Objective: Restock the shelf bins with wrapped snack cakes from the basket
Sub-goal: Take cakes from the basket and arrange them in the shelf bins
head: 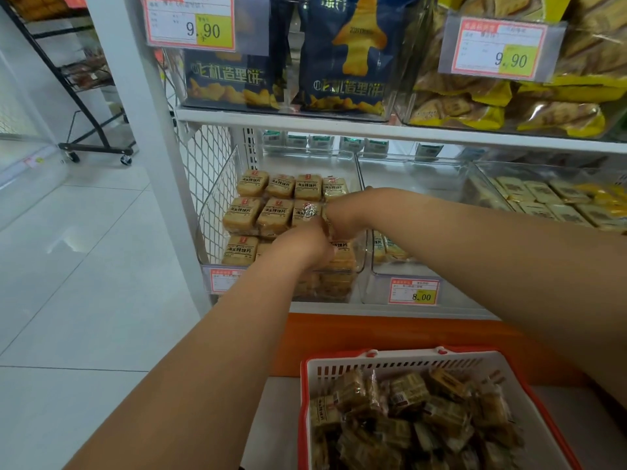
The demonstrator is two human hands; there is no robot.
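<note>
Both hands were stretched into the clear bin at the left end of the lower shelf, which was pretty much packed with wrapped snack cakes laid in neat rows. The left hand was curled over the cakes at the front right of the bin, fingers bent down onto a wrapper, though what exactly was gripped couldn't be made out. The right hand was tucked in just behind it, fingers hidden among the cakes, so its grip couldn't be told either. Down below, the white basket with red trim was parked at the bottom, loaded with a loose heap of more cakes. A mostly bare bin tagged 8.00 was sat just to the right, and dark blue snack bags were lined up on the shelf above.
</note>
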